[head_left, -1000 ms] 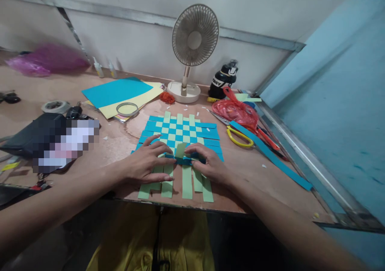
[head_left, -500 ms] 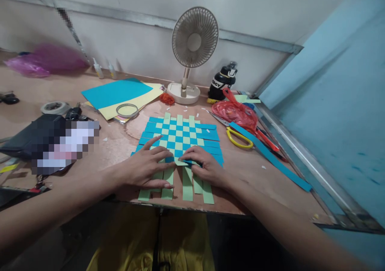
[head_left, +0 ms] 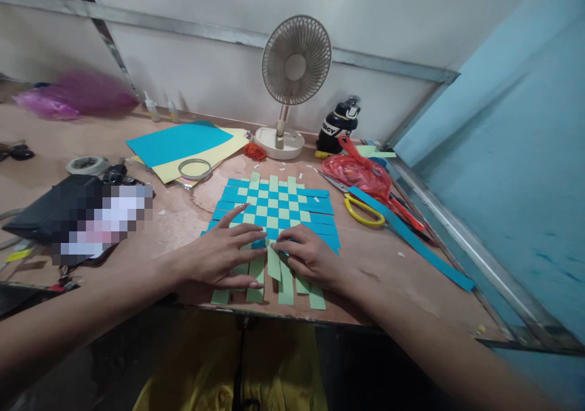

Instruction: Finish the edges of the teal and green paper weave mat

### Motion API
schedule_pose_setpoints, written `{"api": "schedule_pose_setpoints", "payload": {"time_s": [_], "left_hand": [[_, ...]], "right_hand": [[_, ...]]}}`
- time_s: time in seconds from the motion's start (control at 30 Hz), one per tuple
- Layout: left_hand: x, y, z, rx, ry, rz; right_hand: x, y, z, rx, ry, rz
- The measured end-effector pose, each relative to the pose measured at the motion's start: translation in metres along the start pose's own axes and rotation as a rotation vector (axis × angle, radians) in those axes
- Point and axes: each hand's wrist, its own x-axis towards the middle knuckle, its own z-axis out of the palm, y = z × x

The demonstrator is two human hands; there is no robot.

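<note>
A woven paper mat [head_left: 273,204] of blue and light green strips lies on the table in front of me, with loose green ends hanging towards the near edge. My left hand [head_left: 228,249] is spread over its lower left part, fingers apart and pressing on the weave. My right hand [head_left: 308,256] is at the lower middle with curled fingers, its fingertips on a green paper strip [head_left: 273,263] that now points down towards me. The thumb of that hand is hidden.
Yellow-handled scissors [head_left: 365,211] and a long blue strip [head_left: 415,243] lie to the right, near a red plastic bag [head_left: 356,170]. Behind stand a fan [head_left: 296,64] and a black bottle [head_left: 337,126]. Coloured sheets [head_left: 178,142], a tape roll [head_left: 194,168] and a black case [head_left: 55,207] are leftward.
The middle green strip, folded up across the weave before, has come down to lie towards me. My right hand's fingers have shifted slightly with it; my left hand stays in place.
</note>
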Motion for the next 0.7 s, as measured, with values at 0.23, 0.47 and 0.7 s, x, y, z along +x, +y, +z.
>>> {"api": "schedule_pose_setpoints", "payload": {"time_s": [0.23, 0.47, 0.7], "left_hand": [[0.002, -0.002, 0.002, -0.079, -0.023, -0.163], [0.006, -0.002, 0.014, -0.141, -0.253, -0.122], [0.009, 0.003, 0.014, -0.193, -0.226, -0.058]], "right_hand": [[0.001, 0.0, -0.003, -0.073, 0.014, -0.074], [-0.007, 0.005, -0.004, -0.072, 0.099, -0.037], [-0.007, 0.01, 0.0, -0.017, 0.13, 0.093]]}}
